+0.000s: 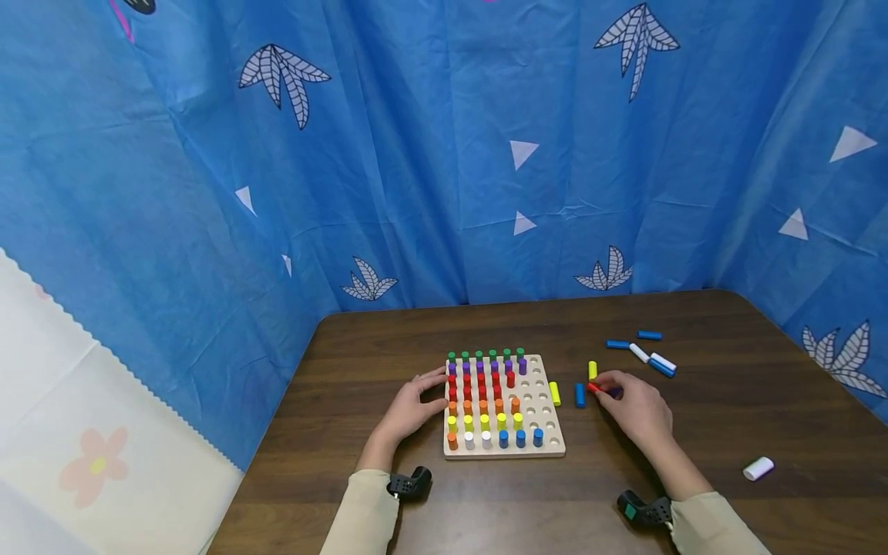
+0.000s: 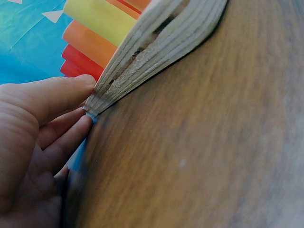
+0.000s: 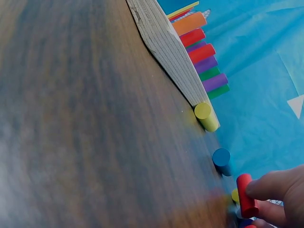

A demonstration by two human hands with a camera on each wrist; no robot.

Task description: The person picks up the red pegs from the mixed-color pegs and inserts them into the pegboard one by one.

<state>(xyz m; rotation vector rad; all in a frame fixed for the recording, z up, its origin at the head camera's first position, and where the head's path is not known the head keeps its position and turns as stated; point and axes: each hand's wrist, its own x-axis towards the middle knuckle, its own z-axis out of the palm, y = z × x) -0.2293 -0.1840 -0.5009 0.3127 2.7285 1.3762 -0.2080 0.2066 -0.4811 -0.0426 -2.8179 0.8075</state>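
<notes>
A pale wooden pegboard (image 1: 505, 453) carries rows of orange, white, blue, yellow, red, purple and green pegs; bare holes show along its right side. My left hand (image 1: 409, 407) rests against the board's left edge, its thumb and extended fingertips touching the wood. To the right of the board, my right hand (image 1: 640, 408) pinches a red peg (image 3: 247, 197) between thumb and fingers, just above the table. Beside that hand lie a blue peg (image 1: 580, 395) and a yellow peg (image 1: 593, 370). Something dark purple is partly hidden under its fingers.
Another yellow peg (image 1: 555, 394) lies against the board's right edge. Farther back at right are loose blue pegs (image 1: 650, 335) and white pegs (image 1: 639, 353). A white peg (image 1: 758, 469) lies apart at the near right. A blue curtain (image 1: 486, 154) hangs behind the table.
</notes>
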